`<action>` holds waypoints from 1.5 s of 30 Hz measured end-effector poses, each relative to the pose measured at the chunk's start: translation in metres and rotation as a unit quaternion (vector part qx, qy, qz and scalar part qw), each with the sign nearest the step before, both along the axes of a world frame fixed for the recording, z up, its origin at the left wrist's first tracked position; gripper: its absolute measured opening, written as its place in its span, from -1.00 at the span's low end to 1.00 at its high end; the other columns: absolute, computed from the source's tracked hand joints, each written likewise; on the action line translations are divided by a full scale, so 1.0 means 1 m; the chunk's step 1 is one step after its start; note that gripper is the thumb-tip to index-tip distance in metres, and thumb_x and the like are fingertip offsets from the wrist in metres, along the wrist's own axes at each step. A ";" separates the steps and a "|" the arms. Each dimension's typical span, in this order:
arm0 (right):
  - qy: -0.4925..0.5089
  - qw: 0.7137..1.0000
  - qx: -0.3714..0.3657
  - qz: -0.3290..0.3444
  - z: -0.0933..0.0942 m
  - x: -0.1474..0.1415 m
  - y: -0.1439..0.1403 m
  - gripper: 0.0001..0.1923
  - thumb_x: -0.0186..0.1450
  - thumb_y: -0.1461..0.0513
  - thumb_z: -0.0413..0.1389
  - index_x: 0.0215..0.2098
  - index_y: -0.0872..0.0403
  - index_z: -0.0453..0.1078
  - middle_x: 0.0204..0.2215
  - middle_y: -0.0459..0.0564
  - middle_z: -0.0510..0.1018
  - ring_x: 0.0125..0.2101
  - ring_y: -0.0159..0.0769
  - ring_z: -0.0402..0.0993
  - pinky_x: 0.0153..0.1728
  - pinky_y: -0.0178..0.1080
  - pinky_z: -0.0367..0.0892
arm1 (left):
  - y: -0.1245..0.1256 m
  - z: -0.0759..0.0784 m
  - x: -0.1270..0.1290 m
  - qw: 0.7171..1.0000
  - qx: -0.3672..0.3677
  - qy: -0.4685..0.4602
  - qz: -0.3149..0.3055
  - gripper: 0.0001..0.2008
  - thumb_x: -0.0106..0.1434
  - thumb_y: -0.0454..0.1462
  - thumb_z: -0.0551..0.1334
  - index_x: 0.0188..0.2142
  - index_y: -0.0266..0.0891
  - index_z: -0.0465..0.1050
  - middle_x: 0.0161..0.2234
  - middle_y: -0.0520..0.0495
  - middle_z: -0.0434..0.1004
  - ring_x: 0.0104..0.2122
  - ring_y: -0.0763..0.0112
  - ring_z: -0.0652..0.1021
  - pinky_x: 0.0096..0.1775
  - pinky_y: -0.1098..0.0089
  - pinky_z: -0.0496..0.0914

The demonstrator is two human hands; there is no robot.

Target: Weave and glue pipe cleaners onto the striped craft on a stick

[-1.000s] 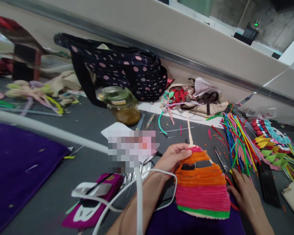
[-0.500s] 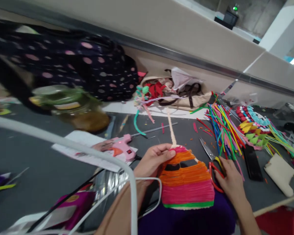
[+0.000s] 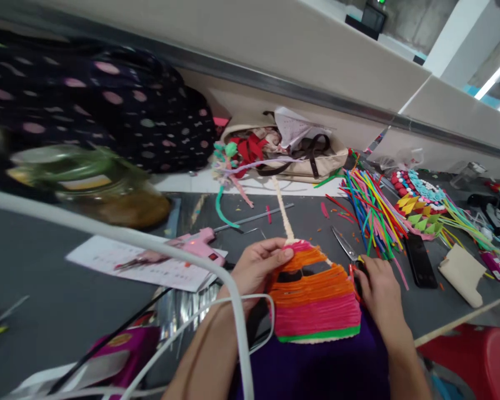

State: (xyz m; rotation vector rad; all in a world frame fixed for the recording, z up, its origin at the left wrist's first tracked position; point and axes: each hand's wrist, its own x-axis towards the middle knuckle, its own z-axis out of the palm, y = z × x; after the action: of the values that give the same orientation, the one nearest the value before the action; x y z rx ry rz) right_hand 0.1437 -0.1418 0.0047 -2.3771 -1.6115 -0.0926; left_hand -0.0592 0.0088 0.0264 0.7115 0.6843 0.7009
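Pinching the striped panel (image 3: pixel 319 311) near its top, left hand (image 3: pixel 258 264) is staying put; right hand (image 3: pixel 384 286) is now covering more of the scissors (image 3: pixel 345 244), seemingly grasping them for use.

From where I steer, a pale partition (image 3: pixel 250 33) runs along the far edge of the dark grey tabletop (image 3: pixel 33 261), banded by a grey metal rail (image 3: pixel 258 91) and split by a seam towards the far right corner. Over its top I make out a white pillar (image 3: pixel 462 44), bare concrete (image 3: pixel 420 19) and a bright light strip (image 3: pixel 498 72). Off the near right corner I see something red and rounded (image 3: pixel 498 361), perhaps a stool.
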 end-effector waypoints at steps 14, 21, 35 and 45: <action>0.069 0.995 0.064 -0.043 -0.005 0.041 -0.012 -0.60 0.37 0.02 -0.07 -0.04 0.08 0.39 -0.13 0.10 0.54 -0.22 -0.13 0.51 -0.23 -0.16 0.36 | 0.003 -0.010 -0.003 0.999 -0.001 -0.027 -0.036 -0.74 -0.10 -0.26 0.50 -0.43 -0.35 0.57 -0.53 -0.09 0.63 -0.56 0.46 0.58 -0.46 0.53 0.44; 0.108 0.980 0.154 0.063 0.045 -0.004 0.035 -0.67 0.38 0.06 -0.04 -0.35 0.04 0.45 -0.42 -0.04 0.58 -0.41 -0.30 0.50 -0.32 -0.31 0.28 | 0.003 -0.006 -0.003 0.999 -0.001 -0.028 -0.024 -0.75 -0.10 -0.26 0.50 -0.42 -0.34 0.59 -0.54 -0.07 0.63 -0.57 0.49 0.57 -0.46 0.56 0.42; 0.048 0.992 -0.071 0.095 -0.032 0.047 -0.028 -0.54 0.30 0.14 0.00 0.17 -0.03 0.24 -0.04 0.07 0.50 -0.07 -0.12 0.48 -0.17 -0.17 0.44 | 0.001 -0.007 -0.004 0.999 -0.018 -0.023 -0.014 -0.77 -0.10 -0.29 0.50 -0.42 -0.35 0.60 -0.51 -0.10 0.65 -0.54 0.45 0.59 -0.45 0.55 0.43; 0.528 0.843 0.093 -0.038 -0.046 0.053 -0.041 -0.20 0.12 -0.11 0.20 0.23 -0.01 0.18 -0.26 0.02 0.50 -0.44 -0.32 0.47 -0.46 -0.33 0.42 | 0.003 -0.005 -0.004 0.999 -0.026 -0.011 -0.020 -0.80 -0.10 -0.31 0.50 -0.46 -0.34 0.58 -0.51 -0.08 0.64 -0.53 0.47 0.59 -0.43 0.54 0.44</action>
State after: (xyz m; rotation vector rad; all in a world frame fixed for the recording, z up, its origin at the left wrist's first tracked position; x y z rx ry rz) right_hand 0.1972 -0.1825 -0.0414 -1.7476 -0.8870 0.8514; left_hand -0.0628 0.0117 0.0213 0.6671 0.6634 0.6515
